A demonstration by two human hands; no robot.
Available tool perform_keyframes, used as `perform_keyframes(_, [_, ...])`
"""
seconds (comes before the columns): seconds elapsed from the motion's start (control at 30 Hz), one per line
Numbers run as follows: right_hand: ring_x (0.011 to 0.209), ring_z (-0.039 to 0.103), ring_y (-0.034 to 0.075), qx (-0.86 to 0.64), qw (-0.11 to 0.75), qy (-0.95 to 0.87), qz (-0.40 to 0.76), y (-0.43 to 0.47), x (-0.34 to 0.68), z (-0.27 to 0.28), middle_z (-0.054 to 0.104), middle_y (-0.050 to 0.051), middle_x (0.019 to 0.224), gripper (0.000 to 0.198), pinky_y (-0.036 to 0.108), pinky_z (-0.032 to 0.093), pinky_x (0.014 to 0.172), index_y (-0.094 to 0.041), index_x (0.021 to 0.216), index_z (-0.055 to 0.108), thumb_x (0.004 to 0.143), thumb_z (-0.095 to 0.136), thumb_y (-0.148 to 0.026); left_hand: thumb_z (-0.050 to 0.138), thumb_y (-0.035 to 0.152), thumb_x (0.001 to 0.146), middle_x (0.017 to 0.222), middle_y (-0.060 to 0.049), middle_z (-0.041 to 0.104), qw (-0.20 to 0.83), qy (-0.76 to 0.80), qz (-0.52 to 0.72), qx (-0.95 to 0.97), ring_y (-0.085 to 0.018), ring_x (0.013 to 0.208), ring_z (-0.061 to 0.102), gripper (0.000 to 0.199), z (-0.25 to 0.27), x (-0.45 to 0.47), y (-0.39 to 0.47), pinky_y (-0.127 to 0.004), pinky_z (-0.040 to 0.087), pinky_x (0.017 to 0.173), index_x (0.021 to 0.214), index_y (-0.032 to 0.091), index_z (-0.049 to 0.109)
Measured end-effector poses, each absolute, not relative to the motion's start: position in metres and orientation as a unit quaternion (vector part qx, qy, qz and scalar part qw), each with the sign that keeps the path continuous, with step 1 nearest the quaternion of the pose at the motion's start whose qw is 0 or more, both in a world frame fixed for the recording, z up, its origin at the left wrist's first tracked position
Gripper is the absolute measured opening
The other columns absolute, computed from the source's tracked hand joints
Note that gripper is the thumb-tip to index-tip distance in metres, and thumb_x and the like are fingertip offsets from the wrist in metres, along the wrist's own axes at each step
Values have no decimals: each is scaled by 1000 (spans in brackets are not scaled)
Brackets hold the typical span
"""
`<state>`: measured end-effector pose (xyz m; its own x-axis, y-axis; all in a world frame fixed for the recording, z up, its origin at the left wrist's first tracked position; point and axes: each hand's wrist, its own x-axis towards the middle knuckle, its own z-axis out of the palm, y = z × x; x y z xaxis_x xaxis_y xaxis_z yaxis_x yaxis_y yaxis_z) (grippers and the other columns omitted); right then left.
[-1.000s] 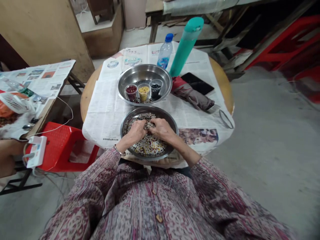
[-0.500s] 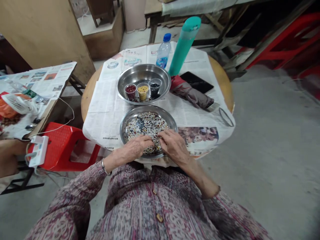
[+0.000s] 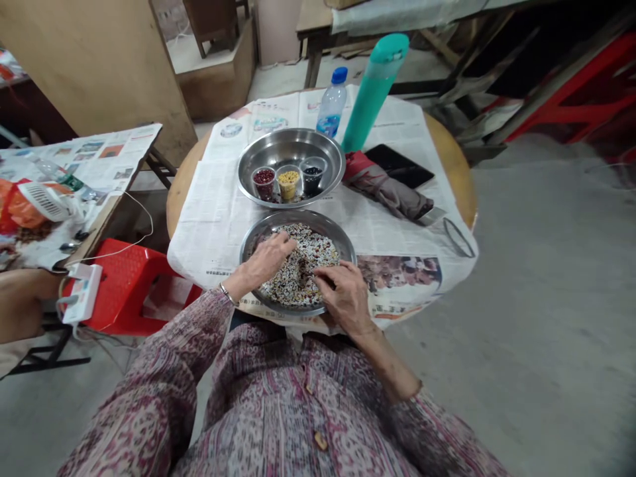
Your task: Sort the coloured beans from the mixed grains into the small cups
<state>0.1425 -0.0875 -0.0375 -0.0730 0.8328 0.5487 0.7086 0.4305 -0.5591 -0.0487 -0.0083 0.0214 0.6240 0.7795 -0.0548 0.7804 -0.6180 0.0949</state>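
Note:
A shallow steel bowl [image 3: 348,255] with mixed white grains and red, yellow and black beans [image 3: 318,248] sits at the near side of the round table. Over its left part is my left hand [image 3: 271,255], fingers bent and bunched, tips low over the grains. At its right side, my right hand [image 3: 344,291] pinches thumb and forefinger together just above the mix. Anything between the fingers of either hand is too small to make out. Behind stands a larger steel basin [image 3: 268,146] with three clear cups: red beans [image 3: 264,182], yellow beans [image 3: 288,184] and black beans [image 3: 312,179].
Newspaper [image 3: 199,232] covers the table. A water bottle [image 3: 332,105], a tall green bottle [image 3: 375,93], a folded umbrella [image 3: 390,189] and a dark tablet [image 3: 400,165] lie or stand beyond the basin. Left are a red stool [image 3: 124,285] and a power strip [image 3: 85,295].
My left hand has moved forward and left across the bowl. My right hand stays near the right side, slightly lower. The grains are pushed about, with more white showing in the bowl's middle.

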Motion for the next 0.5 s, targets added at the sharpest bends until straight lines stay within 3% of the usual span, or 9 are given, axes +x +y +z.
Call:
perform_keyframes(0.13, [91,70,21,-515,463,-718,67,-88,143,-40,78,5,96,22,43,49,98,-23,96,72,89,53,-12,50,21,100,121,-12,55,52,507,2,860,-26,112,53,21,28,-65,-17,-38,51,93,118,17,61])
perform_keyframes(0.2, [98,68,21,-504,477,-718,57,-89,143,-40,77,6,102,24,42,50,97,-23,99,71,89,52,-11,64,38,95,127,-13,51,70,506,7,859,-29,115,51,38,30,-72,-31,-41,52,94,126,19,56])
perform_keyframes(0.27, [99,67,22,-502,485,-715,45,-91,144,-40,76,5,99,20,44,48,101,-23,96,70,88,55,-13,74,43,86,127,-13,49,111,479,7,871,-30,116,51,56,30,-75,-47,-43,53,94,133,21,51])
perform_keyframes(0.33, [95,67,21,-514,485,-707,36,-93,143,-39,75,3,91,13,47,45,105,-24,88,68,88,58,-16,75,34,86,124,-11,50,160,446,7,881,-28,113,54,54,28,-72,-61,-41,54,95,132,21,51])
perform_keyframes(0.43, [88,65,20,-539,472,-696,37,-97,142,-37,71,0,79,13,49,42,108,-25,75,62,87,60,-20,58,13,93,115,-8,54,212,401,15,891,-20,103,58,33,23,-58,-70,-37,54,94,125,20,55])
perform_keyframes(0.5, [84,63,20,-545,471,-693,44,-99,141,-36,68,-1,76,16,49,42,108,-25,71,59,87,61,-22,47,7,94,111,-6,56,214,375,17,902,-18,100,58,32,20,-44,-66,-34,54,92,121,20,57])
